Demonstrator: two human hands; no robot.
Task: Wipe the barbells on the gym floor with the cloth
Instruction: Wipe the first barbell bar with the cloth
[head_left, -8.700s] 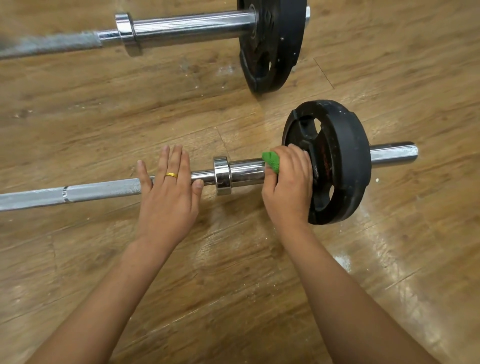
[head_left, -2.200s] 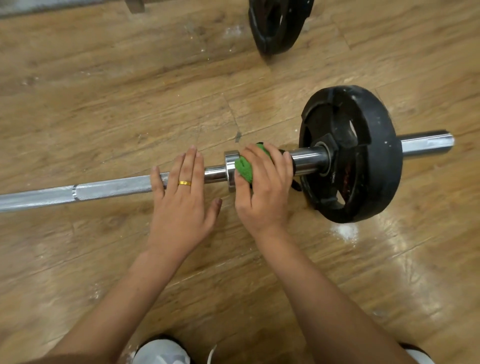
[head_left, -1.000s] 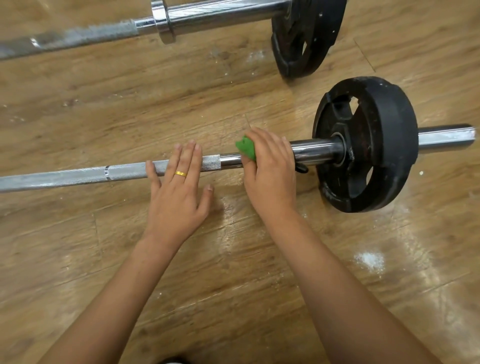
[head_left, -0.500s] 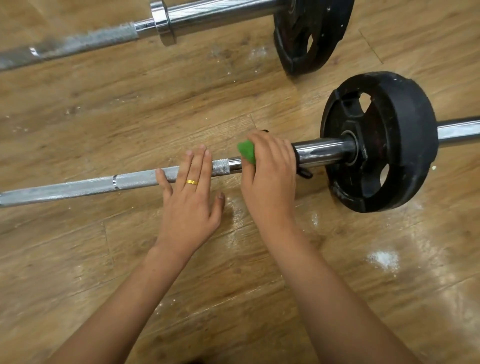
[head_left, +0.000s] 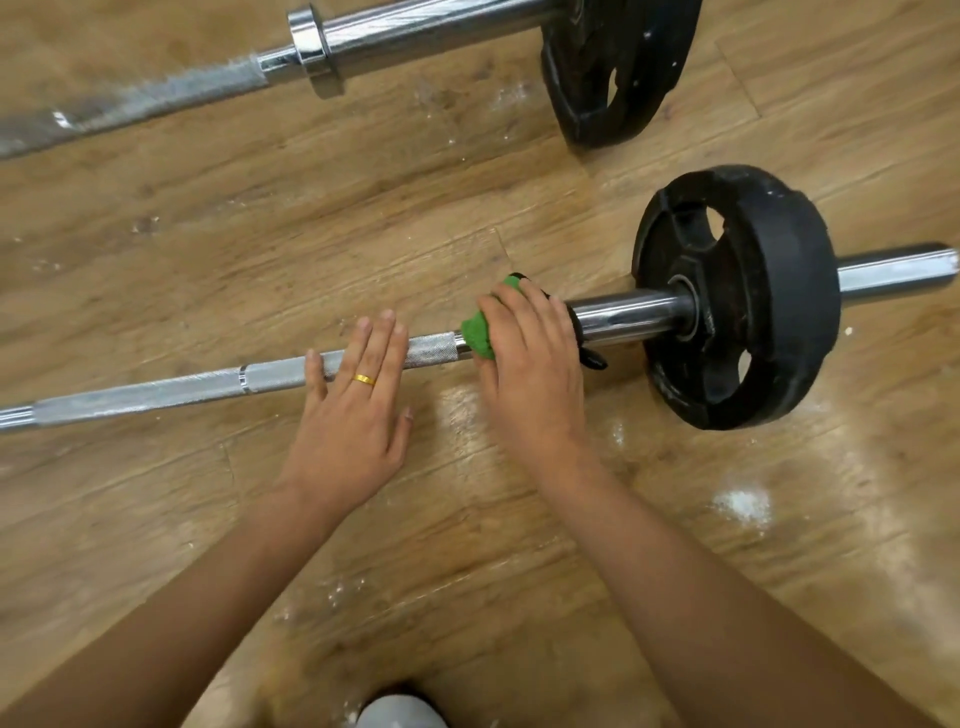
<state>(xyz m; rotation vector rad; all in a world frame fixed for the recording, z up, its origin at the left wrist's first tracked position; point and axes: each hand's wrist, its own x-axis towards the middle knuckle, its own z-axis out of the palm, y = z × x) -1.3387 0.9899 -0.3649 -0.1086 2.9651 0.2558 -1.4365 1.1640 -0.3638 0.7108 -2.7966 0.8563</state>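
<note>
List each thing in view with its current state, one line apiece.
Near barbell, lying on the floor.
Green cloth, bunched around the near bar, under the right hand.
Right hand, curled over the cloth on the bar.
Left hand, flat, fingers straight across the knurled shaft.
Near plate, upright on its sleeve.
Far barbell, lying on the floor, untouched.
Floor, dusted with white powder.

The right hand (head_left: 535, 374) has slid the green cloth (head_left: 478, 335) along the near barbell (head_left: 623, 317), away from its plate (head_left: 789, 291).
</note>
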